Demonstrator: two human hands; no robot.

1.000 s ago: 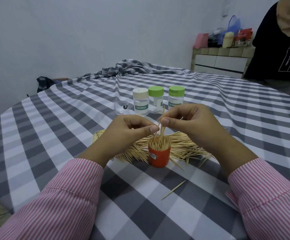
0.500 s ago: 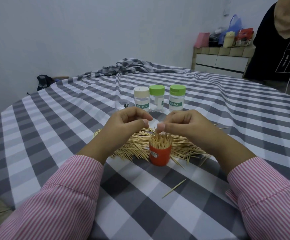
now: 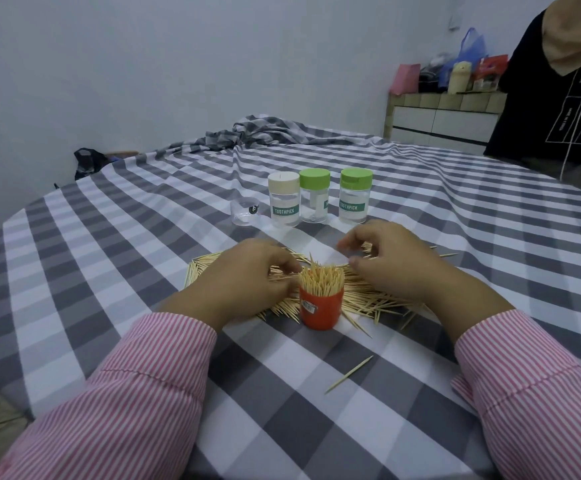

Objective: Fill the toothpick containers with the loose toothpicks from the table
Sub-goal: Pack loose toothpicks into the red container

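Note:
An orange container (image 3: pixel 320 311) stands in front of me, packed with upright toothpicks (image 3: pixel 320 282). Behind and around it lies a wide pile of loose toothpicks (image 3: pixel 375 299). My left hand (image 3: pixel 247 282) is down on the pile just left of the container, its fingers curled onto a few toothpicks there. My right hand (image 3: pixel 391 263) hovers over the pile to the container's right, fingers loosely curled, thumb and forefinger apart, with nothing between them. Three clear "TOOTHPICK" containers stand farther back: one with a beige lid (image 3: pixel 283 206) and two with green lids (image 3: pixel 314 202) (image 3: pixel 355 202).
A small clear cap (image 3: pixel 245 213) lies left of the beige-lidded container. One stray toothpick (image 3: pixel 349 374) lies on the checked tablecloth (image 3: pixel 109 258) near me. A person in black (image 3: pixel 559 98) stands at the far right by a cluttered cabinet (image 3: pixel 444 123).
Both hands held toothpicks over the orange container, then let them drop in. They have since lowered and spread apart, the left onto the pile, the right to the container's right.

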